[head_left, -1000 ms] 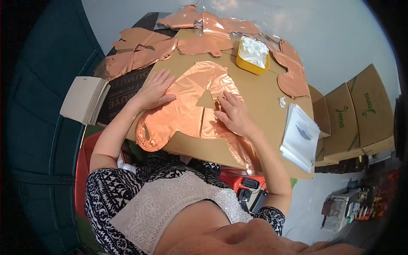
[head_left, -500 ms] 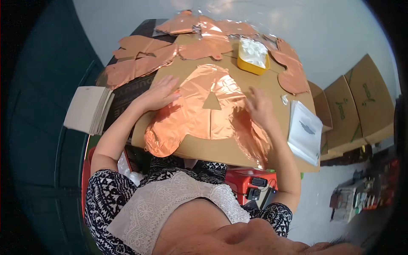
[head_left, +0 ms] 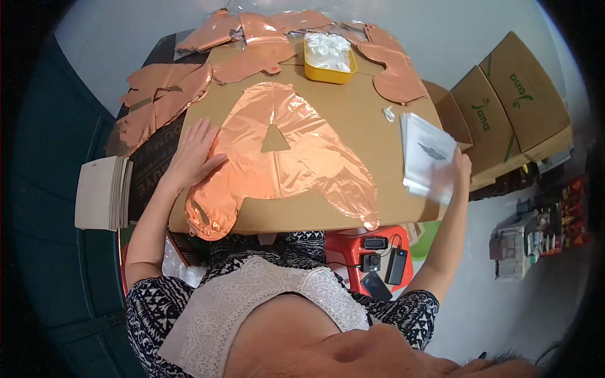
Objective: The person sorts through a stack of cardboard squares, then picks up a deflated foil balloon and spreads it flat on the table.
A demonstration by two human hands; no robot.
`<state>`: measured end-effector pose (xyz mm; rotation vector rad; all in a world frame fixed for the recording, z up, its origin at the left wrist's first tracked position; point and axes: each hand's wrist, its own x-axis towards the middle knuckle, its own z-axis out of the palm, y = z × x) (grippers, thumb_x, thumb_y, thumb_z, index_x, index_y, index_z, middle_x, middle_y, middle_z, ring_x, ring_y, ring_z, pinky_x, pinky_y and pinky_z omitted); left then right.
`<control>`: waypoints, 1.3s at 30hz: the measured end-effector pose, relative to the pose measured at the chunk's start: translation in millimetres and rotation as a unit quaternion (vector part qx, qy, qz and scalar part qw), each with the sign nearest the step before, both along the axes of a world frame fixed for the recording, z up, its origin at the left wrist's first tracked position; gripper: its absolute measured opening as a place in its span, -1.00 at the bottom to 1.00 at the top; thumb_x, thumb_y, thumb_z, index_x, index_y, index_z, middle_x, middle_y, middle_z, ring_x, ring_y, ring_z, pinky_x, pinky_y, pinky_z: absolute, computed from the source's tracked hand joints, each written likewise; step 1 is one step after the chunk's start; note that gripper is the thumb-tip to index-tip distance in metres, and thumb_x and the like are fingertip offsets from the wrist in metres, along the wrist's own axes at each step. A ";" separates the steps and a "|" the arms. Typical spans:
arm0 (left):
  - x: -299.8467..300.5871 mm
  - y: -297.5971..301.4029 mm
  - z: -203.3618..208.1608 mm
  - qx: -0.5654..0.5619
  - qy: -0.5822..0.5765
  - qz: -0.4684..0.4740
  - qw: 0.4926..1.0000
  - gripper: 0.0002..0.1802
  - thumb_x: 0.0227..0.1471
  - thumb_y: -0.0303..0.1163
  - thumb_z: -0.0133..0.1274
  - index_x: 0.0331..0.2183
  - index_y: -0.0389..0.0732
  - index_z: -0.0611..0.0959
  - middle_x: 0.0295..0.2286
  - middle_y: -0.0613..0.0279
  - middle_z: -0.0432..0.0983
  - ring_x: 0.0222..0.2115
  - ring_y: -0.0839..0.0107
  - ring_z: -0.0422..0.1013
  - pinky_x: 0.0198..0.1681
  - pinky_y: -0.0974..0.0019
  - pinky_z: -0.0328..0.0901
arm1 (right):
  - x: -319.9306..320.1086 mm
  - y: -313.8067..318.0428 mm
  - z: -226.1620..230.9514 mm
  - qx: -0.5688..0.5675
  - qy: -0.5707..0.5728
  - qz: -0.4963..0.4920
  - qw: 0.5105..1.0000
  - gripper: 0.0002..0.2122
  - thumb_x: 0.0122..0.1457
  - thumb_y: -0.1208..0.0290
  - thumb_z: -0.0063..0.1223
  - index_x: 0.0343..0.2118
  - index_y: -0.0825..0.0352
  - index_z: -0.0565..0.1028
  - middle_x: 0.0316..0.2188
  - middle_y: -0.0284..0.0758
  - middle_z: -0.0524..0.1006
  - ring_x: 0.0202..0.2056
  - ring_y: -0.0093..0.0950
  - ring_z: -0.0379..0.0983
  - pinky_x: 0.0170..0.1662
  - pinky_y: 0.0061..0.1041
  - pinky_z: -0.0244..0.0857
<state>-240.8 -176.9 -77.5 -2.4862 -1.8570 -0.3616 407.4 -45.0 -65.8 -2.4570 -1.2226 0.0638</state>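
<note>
A flat copper-coloured foil balloon (head_left: pixel 302 170), shaped like a letter A with a triangular hole, lies on the cardboard-covered table. My left hand (head_left: pixel 198 154) rests open on its left side, fingers extended and thumb apart. Over at the table's right side, my right hand (head_left: pixel 462 165) grips the outer edge of a stack of white printed sheets (head_left: pixel 425 151); its fingertips are partly hidden. A small crumpled white piece (head_left: pixel 389 114) lies just beyond the stack.
More flat copper foil balloons (head_left: pixel 252 60) lie along the far and left edges. A yellow tub (head_left: pixel 331 75) holds white crumpled material. Cardboard boxes (head_left: pixel 482 120) stand at the right, a beige stack (head_left: pixel 101 192) at the left. Electronic devices sit on a red stool (head_left: pixel 340 249).
My right hand has left the foil balloon and moved right to the white sheets. The balloon's right leg now lies spread flatter. My left hand stays at the balloon's left side.
</note>
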 end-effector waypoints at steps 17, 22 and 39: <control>-0.2 -4.3 3.2 -0.004 -0.029 0.017 0.999 -0.34 -0.01 -0.16 0.04 0.08 -0.27 0.28 0.12 -0.16 0.06 0.18 -0.02 -0.06 0.22 0.08 -0.14 | -16.9 8.3 -10.3 -0.043 0.010 -0.043 0.998 -0.40 0.14 -0.12 -0.38 -0.03 0.31 0.43 0.02 -0.04 0.35 0.07 -0.06 0.22 0.12 -0.15 0.05; 0.2 -4.8 4.1 -0.005 -0.031 0.019 0.999 -0.35 -0.01 -0.17 0.04 0.07 -0.27 0.29 0.11 -0.17 0.07 0.17 -0.02 -0.04 0.22 0.09 -0.13 | -15.0 12.0 -12.9 -0.054 -0.027 -0.030 0.998 -0.42 0.14 -0.10 -0.36 -0.03 0.31 0.43 0.01 -0.08 0.38 0.05 -0.07 0.26 0.08 -0.13 0.10; 3.6 -4.5 5.3 -0.014 -0.027 0.032 0.999 -0.36 0.01 -0.20 0.01 0.08 -0.27 0.27 0.12 -0.16 0.06 0.18 0.01 -0.06 0.24 0.10 -0.17 | 34.4 24.8 -24.6 0.048 0.058 0.067 0.995 -0.64 0.10 0.22 -0.26 -0.35 0.42 0.52 -0.25 0.01 0.49 -0.15 -0.06 0.39 -0.09 -0.25 0.24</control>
